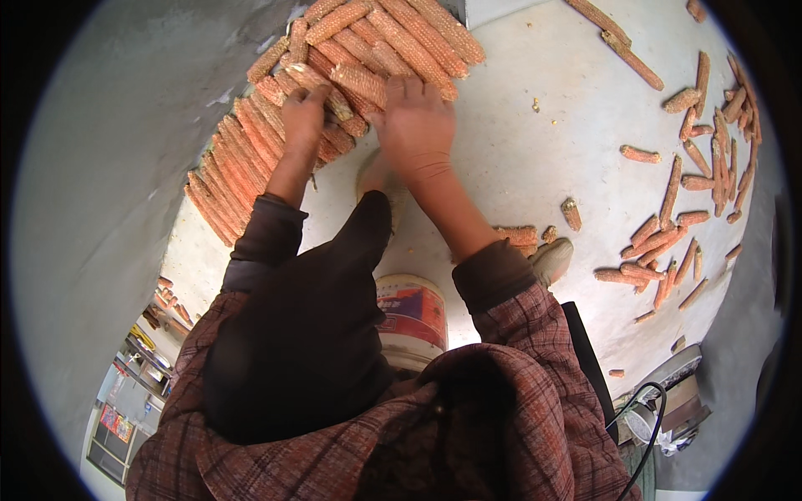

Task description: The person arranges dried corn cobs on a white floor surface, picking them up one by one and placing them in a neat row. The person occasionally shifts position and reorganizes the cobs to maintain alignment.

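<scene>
A neat stack of shelled corn cobs (244, 144) lies on the floor along the wall, at the upper left. My left hand (303, 120) is over the stack, its thumb and fingers on a pale corn cob (335, 100) that slants across the others. Just to the right, my right hand (416, 128) is closed at the near end of a thick cob (357, 81). Its fingertips also come close to the ends of neighbouring cobs, and the palm side is hidden. Longer cobs (426, 44) lie side by side beyond both hands.
A printed plastic bucket (410, 319) stands beneath me, between my legs. Many loose cobs (664, 244) lie scattered on the floor (514, 169) at the right. A shoe (552, 260) is beside a few cobs (517, 236). A dark cable (655, 432) curves at the lower right.
</scene>
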